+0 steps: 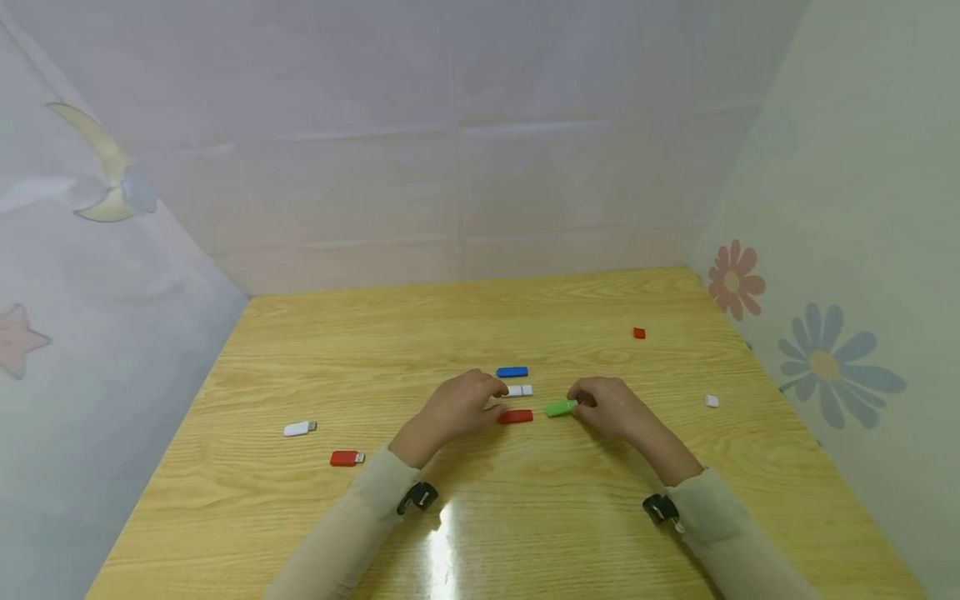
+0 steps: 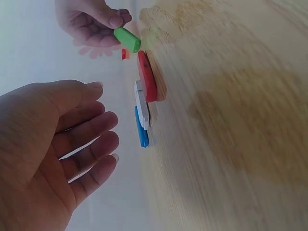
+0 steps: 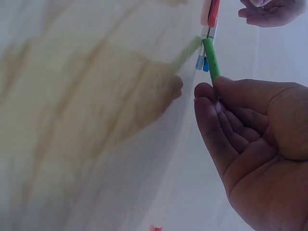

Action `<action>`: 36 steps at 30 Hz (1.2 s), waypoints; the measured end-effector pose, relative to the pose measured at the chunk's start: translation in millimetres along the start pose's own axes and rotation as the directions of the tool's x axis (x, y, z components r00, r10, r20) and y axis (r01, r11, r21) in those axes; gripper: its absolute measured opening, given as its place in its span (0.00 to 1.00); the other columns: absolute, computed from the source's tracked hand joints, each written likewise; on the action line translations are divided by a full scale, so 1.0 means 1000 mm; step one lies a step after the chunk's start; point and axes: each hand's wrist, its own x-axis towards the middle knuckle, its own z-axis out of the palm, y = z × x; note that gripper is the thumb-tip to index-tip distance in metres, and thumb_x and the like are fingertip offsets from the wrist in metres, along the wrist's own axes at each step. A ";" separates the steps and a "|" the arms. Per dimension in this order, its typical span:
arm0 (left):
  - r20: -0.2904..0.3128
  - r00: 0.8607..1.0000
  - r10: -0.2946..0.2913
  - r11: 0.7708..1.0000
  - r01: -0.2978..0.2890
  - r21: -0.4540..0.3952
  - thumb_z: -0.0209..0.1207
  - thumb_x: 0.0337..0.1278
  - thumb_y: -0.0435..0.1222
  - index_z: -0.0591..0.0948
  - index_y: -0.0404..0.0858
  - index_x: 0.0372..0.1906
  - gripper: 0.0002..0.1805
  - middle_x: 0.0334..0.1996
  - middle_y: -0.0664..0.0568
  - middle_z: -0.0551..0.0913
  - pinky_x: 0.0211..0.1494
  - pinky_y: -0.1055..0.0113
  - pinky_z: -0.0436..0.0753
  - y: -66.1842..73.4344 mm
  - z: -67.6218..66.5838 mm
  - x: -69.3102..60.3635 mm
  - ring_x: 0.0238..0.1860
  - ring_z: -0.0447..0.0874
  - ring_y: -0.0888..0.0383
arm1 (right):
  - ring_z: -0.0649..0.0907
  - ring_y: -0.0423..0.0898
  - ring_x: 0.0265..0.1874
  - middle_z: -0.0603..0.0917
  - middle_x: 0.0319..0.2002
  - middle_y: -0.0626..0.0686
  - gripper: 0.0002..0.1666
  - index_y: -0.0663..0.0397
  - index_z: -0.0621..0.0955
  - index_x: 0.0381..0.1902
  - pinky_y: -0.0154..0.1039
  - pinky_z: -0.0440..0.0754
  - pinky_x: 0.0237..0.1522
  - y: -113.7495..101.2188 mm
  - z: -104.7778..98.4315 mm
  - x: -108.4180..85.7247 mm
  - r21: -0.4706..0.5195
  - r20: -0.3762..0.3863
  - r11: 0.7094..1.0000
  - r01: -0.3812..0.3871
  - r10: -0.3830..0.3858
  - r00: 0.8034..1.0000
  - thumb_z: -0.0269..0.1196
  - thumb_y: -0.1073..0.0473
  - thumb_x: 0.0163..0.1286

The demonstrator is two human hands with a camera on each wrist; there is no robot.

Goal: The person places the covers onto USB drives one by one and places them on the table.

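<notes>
On the desk point(image 1: 420, 333), the right hand point(image 1: 611, 407) pinches one green stick point(image 1: 558, 408), just right of one red stick point(image 1: 517, 416), one white stick point(image 1: 517, 391), one blue stick point(image 1: 512, 372), near to far; the left hand point(image 1: 461, 404), relaxed, holds nothing; left lie one uncapped red point(image 1: 344, 458), one uncapped white point(image 1: 297, 429); right, one white cap point(image 1: 712, 401), one red cap point(image 1: 639, 332)

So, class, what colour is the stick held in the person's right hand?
Green; the stick shows best in the left wrist view.
</notes>
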 end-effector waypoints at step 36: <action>-0.039 0.995 -0.092 0.996 0.092 0.009 0.65 0.67 0.43 0.85 0.40 0.54 0.16 0.50 0.53 0.87 0.54 0.56 0.84 -0.040 -0.019 -0.033 0.56 0.82 0.52 | 0.81 0.50 0.41 0.83 0.40 0.53 0.12 0.61 0.83 0.48 0.51 0.81 0.46 0.006 -0.012 -0.001 0.031 0.035 0.999 -0.042 0.041 0.999 0.63 0.65 0.68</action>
